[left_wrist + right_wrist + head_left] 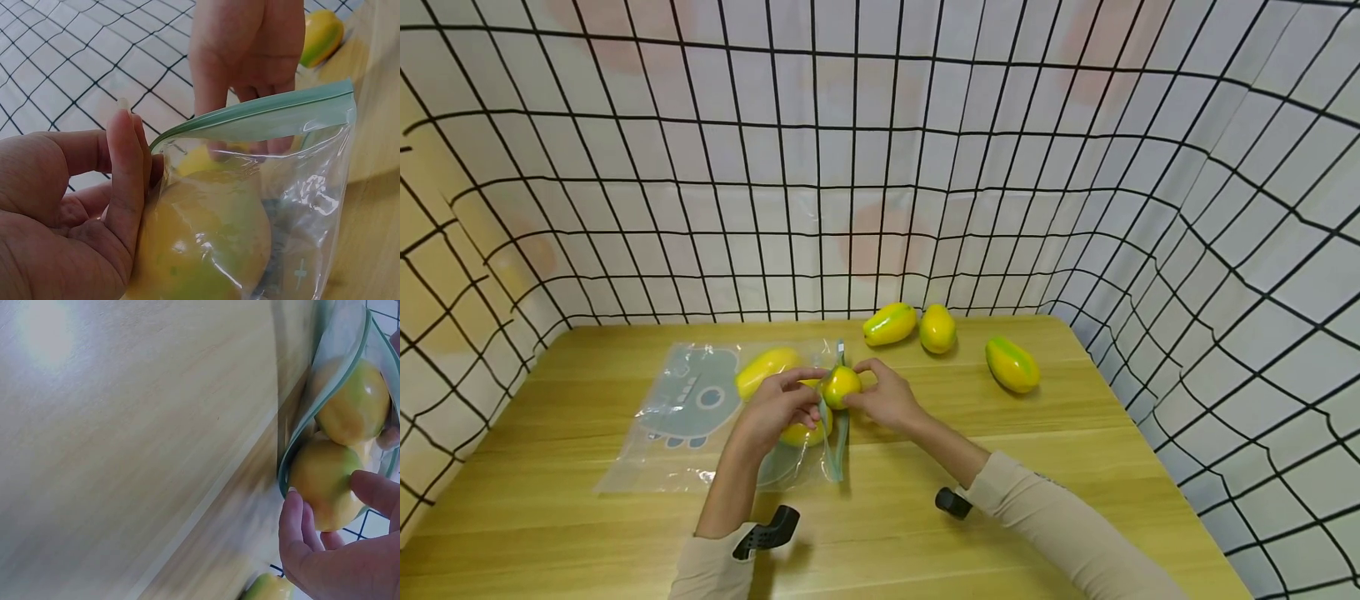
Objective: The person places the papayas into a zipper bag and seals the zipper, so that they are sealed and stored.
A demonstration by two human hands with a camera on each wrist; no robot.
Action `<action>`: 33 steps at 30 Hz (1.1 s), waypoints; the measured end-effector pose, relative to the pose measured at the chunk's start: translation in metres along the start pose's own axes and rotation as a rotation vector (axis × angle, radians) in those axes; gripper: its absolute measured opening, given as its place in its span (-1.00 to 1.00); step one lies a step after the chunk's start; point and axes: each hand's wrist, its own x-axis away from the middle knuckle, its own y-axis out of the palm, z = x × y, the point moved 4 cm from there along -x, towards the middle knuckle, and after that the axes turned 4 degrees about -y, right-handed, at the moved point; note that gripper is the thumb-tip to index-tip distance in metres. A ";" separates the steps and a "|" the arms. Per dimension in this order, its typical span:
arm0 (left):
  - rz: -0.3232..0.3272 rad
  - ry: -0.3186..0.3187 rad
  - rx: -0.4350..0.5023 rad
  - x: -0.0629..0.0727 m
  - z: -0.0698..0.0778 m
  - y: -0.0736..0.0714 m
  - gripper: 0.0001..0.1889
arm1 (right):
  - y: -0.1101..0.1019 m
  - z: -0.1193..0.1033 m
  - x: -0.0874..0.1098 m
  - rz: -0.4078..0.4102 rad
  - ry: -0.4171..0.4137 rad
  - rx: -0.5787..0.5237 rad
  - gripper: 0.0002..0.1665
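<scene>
A clear zip bag point(632, 471) with a pale blue cartoon print and a green zip edge lies on the table, its mouth facing right. My left hand point(778, 404) holds the bag at its mouth, fingers at the rim. In my right hand point(891, 398), fingertips and thumb grip a glossy yellow-green fruit point(842, 387) at the opening. The right wrist view shows this held fruit point(325, 484) partly within the green rim, against another fruit point(357, 406) inside. Through the plastic, more yellow fruit point(767, 370) shows in the bag.
Three loose yellow-green fruits lie toward the back right: one with a green streak point(890, 324), a rounder-looking one point(937, 329), and another farther right point(1012, 364). A black wire grid point(880, 183) with white sheeting behind it borders the wooden table point(1000, 533) at the back and sides.
</scene>
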 end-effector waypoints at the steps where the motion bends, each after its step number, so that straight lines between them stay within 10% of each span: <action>1: 0.000 0.000 0.003 0.000 0.000 0.000 -0.55 | 0.000 -0.001 0.000 0.003 -0.001 -0.001 -0.35; 33: -0.013 -0.007 0.017 -0.001 -0.002 0.001 -0.52 | 0.013 -0.003 -0.009 0.011 0.020 -0.097 -0.40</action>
